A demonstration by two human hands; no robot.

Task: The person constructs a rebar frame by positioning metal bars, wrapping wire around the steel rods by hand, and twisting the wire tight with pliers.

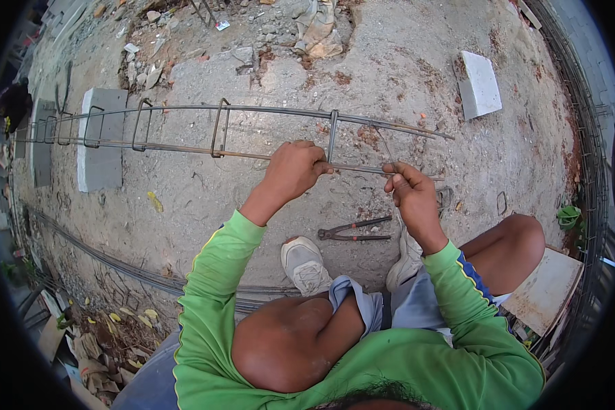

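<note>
A cage of steel reinforcing bars with square stirrups runs across the ground before me. My left hand grips its near bar, thumb and fingers beside the stirrup closest to the right end. Between the thumb and fingertips of my right hand is a thin tie wire, which runs up towards the far bars. The right fingers are at the near bar's end; whether they touch it I cannot tell. Rebar pincers with red-marked handles lie on the ground between my shoes.
Light concrete blocks stand under the cage at the left. Another block lies at the upper right. Loose bars stretch behind my left shoe. Loose stirrups lie at right, near long bars. Rubble covers the far ground.
</note>
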